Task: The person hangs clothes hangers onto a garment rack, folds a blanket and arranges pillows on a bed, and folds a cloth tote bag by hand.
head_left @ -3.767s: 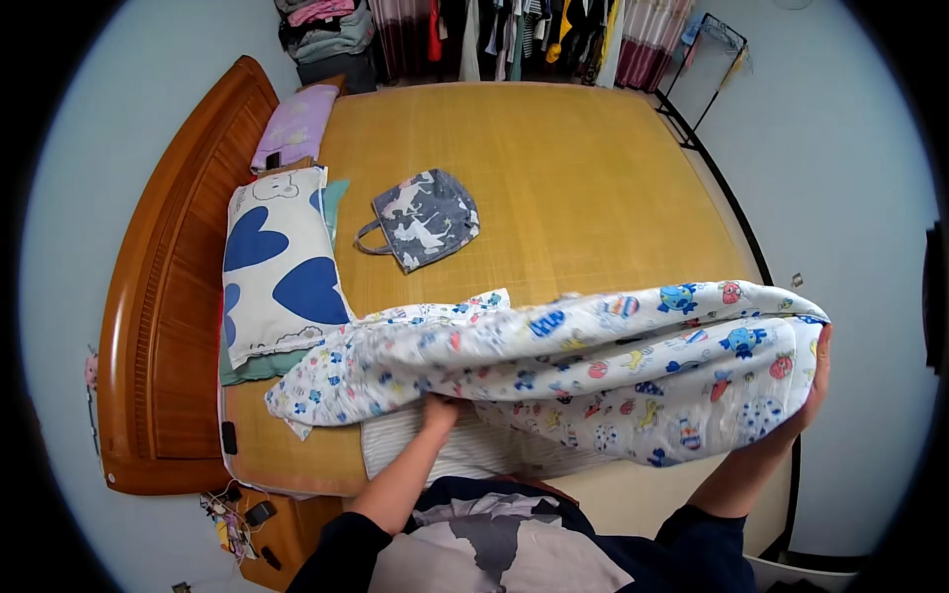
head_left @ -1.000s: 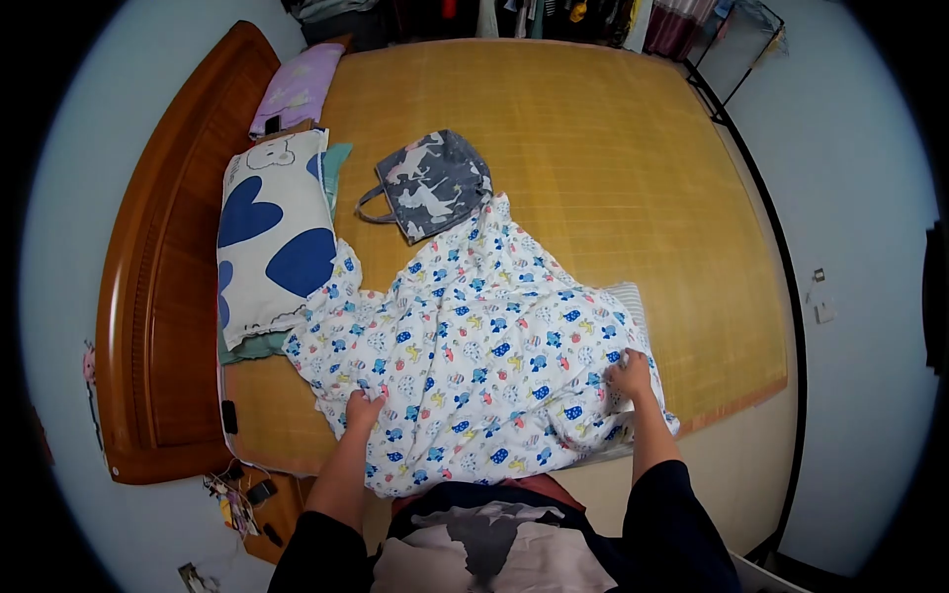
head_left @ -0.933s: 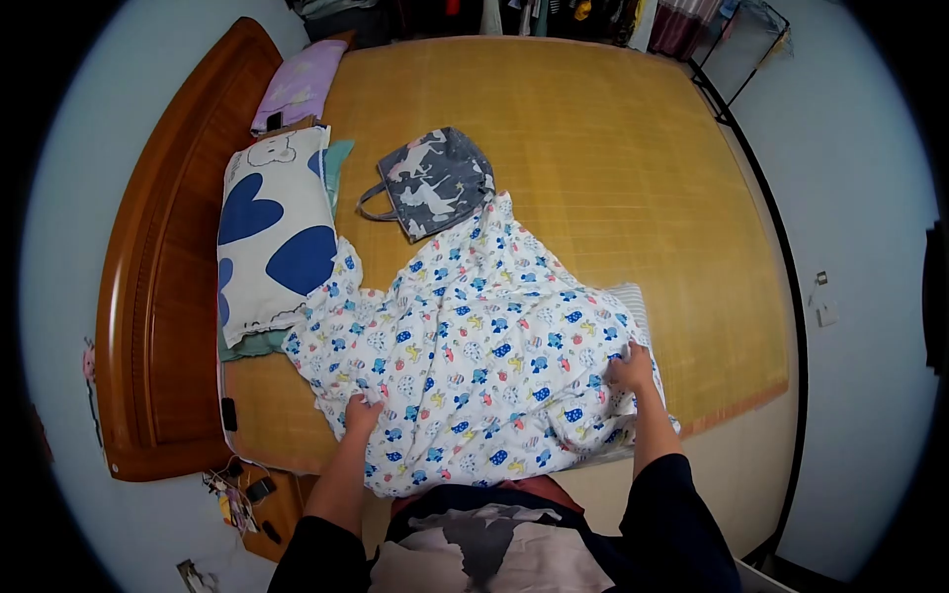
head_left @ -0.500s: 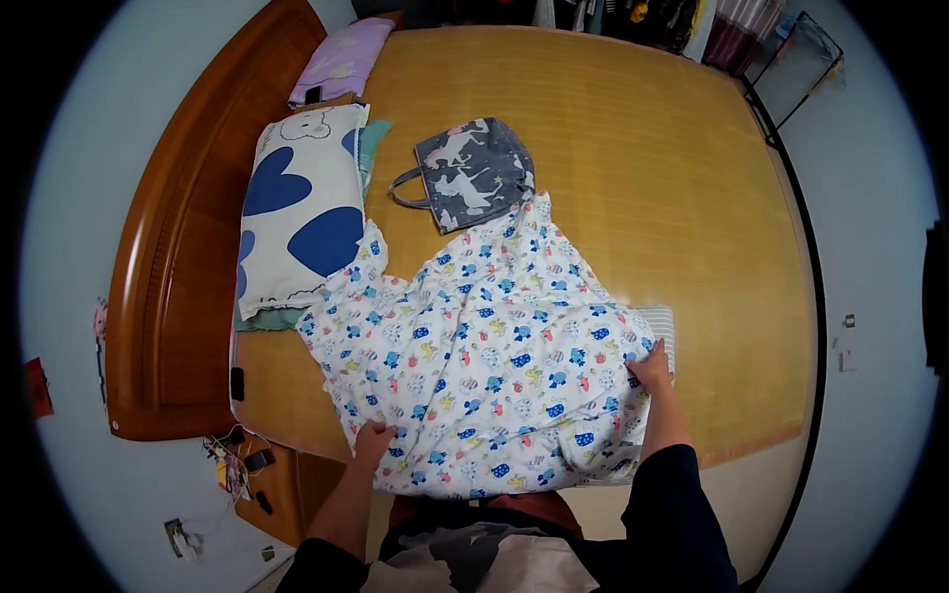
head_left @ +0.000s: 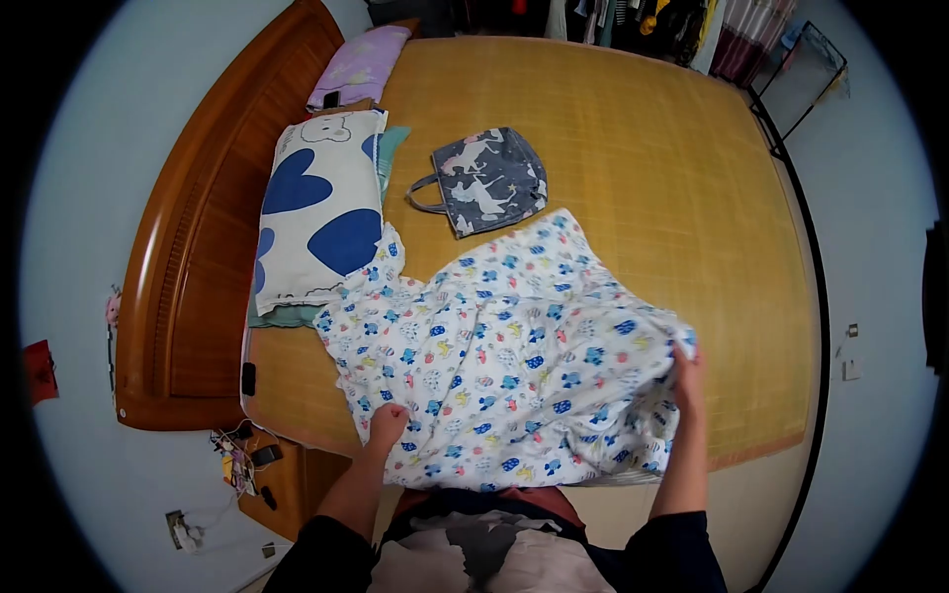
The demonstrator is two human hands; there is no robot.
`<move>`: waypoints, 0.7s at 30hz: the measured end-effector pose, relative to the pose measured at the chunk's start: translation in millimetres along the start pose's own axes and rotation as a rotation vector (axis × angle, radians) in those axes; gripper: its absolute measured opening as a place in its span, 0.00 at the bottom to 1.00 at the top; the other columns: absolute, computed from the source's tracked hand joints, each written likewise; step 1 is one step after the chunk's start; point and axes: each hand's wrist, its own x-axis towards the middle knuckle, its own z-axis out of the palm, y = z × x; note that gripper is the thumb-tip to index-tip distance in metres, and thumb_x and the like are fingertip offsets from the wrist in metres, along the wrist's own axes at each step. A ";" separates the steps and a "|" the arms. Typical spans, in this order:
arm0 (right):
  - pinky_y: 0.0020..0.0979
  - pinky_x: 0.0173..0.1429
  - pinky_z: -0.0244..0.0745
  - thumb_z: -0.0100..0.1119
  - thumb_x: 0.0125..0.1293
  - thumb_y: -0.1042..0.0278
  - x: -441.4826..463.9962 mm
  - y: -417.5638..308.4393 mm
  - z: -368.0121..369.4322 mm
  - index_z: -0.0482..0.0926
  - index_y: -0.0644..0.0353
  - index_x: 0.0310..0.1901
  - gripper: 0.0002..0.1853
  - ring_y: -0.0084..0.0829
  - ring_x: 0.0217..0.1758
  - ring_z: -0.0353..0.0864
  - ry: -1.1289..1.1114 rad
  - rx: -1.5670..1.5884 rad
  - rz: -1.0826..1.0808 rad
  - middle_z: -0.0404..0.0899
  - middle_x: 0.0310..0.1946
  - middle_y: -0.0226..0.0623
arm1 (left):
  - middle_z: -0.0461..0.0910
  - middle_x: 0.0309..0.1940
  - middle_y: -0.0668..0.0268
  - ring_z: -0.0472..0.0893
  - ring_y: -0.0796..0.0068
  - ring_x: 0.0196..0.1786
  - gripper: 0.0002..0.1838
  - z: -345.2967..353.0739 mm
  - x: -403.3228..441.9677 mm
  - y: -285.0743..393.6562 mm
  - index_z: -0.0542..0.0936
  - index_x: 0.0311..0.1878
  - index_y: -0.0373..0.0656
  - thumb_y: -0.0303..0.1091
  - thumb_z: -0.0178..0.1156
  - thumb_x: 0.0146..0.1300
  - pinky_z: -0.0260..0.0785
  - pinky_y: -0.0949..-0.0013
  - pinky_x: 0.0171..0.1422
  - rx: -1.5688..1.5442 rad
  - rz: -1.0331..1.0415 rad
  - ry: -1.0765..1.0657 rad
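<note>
A white cloth sheet (head_left: 494,376) with a small blue, red and yellow print lies rumpled across the near side of the bed. My left hand (head_left: 388,425) is closed on its lower left part. At the right edge my right hand (head_left: 687,376) grips the cloth and holds that corner slightly raised. The far end of the sheet comes to a point just below a grey bag (head_left: 491,183) with white unicorn figures. Its left part touches a white pillow (head_left: 321,212) with blue hearts.
A tan mat (head_left: 652,168) covers the bed. The wooden headboard (head_left: 208,267) stands on the left, with a purple pillow (head_left: 361,64) at the far corner. A nightstand (head_left: 297,479) with cables is at lower left. Clothes (head_left: 682,35) hang at the back.
My right hand has moved right and pulled the sheet's right edge outward, covering the striped cloth beneath. The sheet's far tip now lies apart from the bag. My left hand keeps its place on the cloth.
</note>
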 end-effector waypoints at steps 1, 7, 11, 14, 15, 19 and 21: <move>0.26 0.42 0.71 0.57 0.57 0.70 -0.8 -5.0 -15.6 0.72 0.61 0.45 0.13 0.29 0.37 0.77 0.084 0.091 -0.052 0.76 0.35 0.34 | 0.80 0.27 0.56 0.79 0.60 0.33 0.12 -2.7 5.5 -4.7 0.80 0.32 0.37 0.37 0.62 0.50 0.70 0.63 0.41 -0.001 0.005 -0.001; 0.35 0.51 0.74 0.47 0.67 0.65 -73.4 -131.1 -93.9 0.72 0.65 0.48 0.14 0.35 0.47 0.77 0.215 0.586 -0.359 0.76 0.44 0.42 | 0.65 0.57 0.48 0.64 0.51 0.60 0.33 -32.0 14.9 -14.6 0.69 0.56 0.36 0.41 0.65 0.47 0.58 0.61 0.63 0.155 -0.124 0.002; 0.40 0.55 0.71 0.43 0.69 0.63 -109.1 -163.1 -133.3 0.71 0.64 0.48 0.15 0.37 0.50 0.75 0.262 0.635 -0.477 0.75 0.46 0.42 | 0.68 0.56 0.48 0.65 0.52 0.60 0.35 -14.1 23.9 -66.1 0.69 0.55 0.32 0.42 0.67 0.46 0.59 0.59 0.63 -0.135 -0.182 0.170; 0.40 0.55 0.71 0.43 0.69 0.62 -139.6 -186.3 -120.6 0.71 0.64 0.48 0.15 0.37 0.50 0.74 0.196 0.675 -0.536 0.75 0.46 0.42 | 0.75 0.49 0.52 0.75 0.57 0.51 0.29 6.3 42.6 -104.5 0.69 0.55 0.34 0.39 0.64 0.53 0.68 0.58 0.54 -1.084 -0.616 -0.329; 0.40 0.55 0.71 0.42 0.69 0.62 -145.7 -190.7 -117.8 0.71 0.65 0.48 0.15 0.37 0.50 0.74 0.201 0.671 -0.525 0.75 0.46 0.42 | 0.75 0.49 0.52 0.75 0.57 0.51 0.29 7.5 44.6 -101.0 0.69 0.55 0.34 0.39 0.64 0.53 0.68 0.58 0.54 -1.091 -0.610 -0.334; 0.38 0.54 0.72 0.43 0.69 0.63 -174.1 -206.9 -88.8 0.72 0.66 0.48 0.15 0.36 0.49 0.75 0.239 0.600 -0.523 0.75 0.45 0.42 | 0.77 0.44 0.57 0.78 0.62 0.44 0.22 3.9 50.1 -79.4 0.72 0.51 0.36 0.34 0.63 0.55 0.72 0.62 0.46 -1.114 -0.370 -0.302; 0.36 0.52 0.73 0.44 0.68 0.65 -177.4 -209.8 -86.1 0.72 0.67 0.48 0.14 0.34 0.47 0.76 0.257 0.538 -0.542 0.76 0.44 0.41 | 0.77 0.43 0.58 0.78 0.62 0.43 0.20 -36.1 47.9 -26.0 0.72 0.51 0.36 0.31 0.61 0.55 0.72 0.63 0.45 -0.957 -0.226 -0.066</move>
